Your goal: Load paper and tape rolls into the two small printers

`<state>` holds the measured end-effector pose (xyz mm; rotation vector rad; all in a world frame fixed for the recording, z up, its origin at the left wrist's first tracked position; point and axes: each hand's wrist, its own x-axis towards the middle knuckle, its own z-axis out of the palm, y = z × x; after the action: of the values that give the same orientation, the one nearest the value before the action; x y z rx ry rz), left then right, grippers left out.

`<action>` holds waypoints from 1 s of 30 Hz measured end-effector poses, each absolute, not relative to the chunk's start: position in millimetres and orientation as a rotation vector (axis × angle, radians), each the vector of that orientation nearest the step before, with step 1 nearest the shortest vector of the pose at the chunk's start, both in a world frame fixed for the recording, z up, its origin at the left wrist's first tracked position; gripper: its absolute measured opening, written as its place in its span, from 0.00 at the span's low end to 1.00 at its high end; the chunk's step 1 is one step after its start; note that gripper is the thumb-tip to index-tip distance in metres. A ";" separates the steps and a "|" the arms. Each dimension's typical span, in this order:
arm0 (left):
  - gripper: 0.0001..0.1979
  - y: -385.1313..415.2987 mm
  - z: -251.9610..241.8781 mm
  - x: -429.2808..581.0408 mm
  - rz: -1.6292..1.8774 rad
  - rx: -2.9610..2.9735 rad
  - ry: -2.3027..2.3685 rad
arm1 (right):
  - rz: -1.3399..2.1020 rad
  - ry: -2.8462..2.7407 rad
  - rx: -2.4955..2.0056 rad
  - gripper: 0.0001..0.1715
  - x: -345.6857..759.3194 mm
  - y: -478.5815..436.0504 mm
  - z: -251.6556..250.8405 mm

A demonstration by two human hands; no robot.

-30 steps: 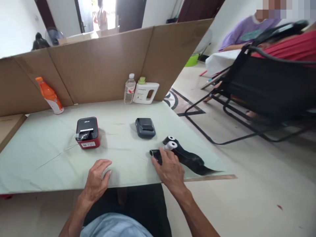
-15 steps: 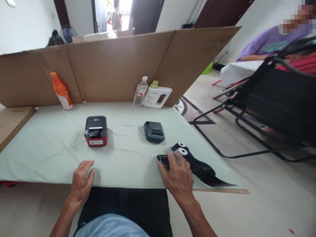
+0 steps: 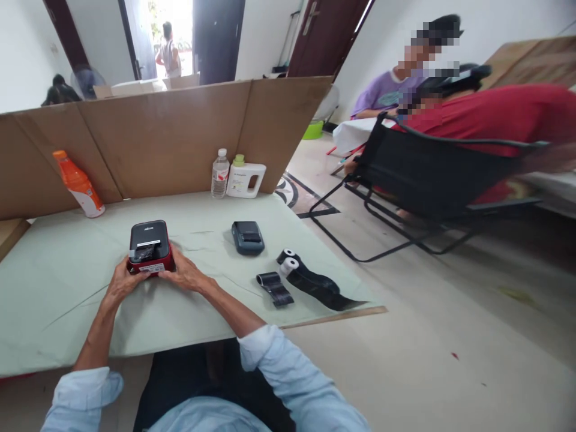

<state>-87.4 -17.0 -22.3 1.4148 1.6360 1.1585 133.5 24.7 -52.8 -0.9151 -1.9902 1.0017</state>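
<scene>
Both hands are at a small red-and-black label printer (image 3: 150, 233) at the table's left middle, a strip of dark film at its slot. My left hand (image 3: 121, 279) wraps its near left corner, and my right hand (image 3: 185, 271) holds its right side, thumbs meeting at the front. The printer appears to rest on the table. Right of it lies a smaller dark grey printer (image 3: 248, 238), untouched. Two white-cored rolls of black film (image 3: 315, 281) trail towards the table's right corner, and a short curled black strip (image 3: 275, 289) lies beside them.
A cardboard screen (image 3: 180, 138) stands along the table's back. Before it are an orange bottle (image 3: 80, 185), a clear water bottle (image 3: 220, 174) and a white jug (image 3: 245, 181). A black folding chair (image 3: 414, 174) with a seated person in red is at the right; another person wears purple.
My right hand has left the black film and moved left to the red-and-black printer. My left hand has moved forward onto it too. The view has turned to the right.
</scene>
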 end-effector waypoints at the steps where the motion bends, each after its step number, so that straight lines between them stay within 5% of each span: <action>1: 0.37 -18.3 -23.3 -82.9 1.161 1.416 1.659 | 1.021 -1.973 -0.886 0.49 130.8 24.8 -51.1; 9: 0.31 -32.1 -42.1 -12.9 1.127 1.538 1.514 | 0.944 -1.737 -1.004 0.44 193.2 -7.1 -71.0; 22: 0.41 -34.5 -45.1 -0.5 1.010 1.869 1.503 | 0.752 -1.718 -1.124 0.53 244.3 -20.1 -102.9; 30: 0.23 -32.5 -30.7 -5.6 1.044 2.202 1.467 | 0.454 -1.864 -1.063 0.41 255.1 -10.7 -65.8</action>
<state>-5.6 -32.5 -30.7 2.2017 1.4667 1.0439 255.1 -10.7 -65.8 -1.0633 -1.8641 0.4545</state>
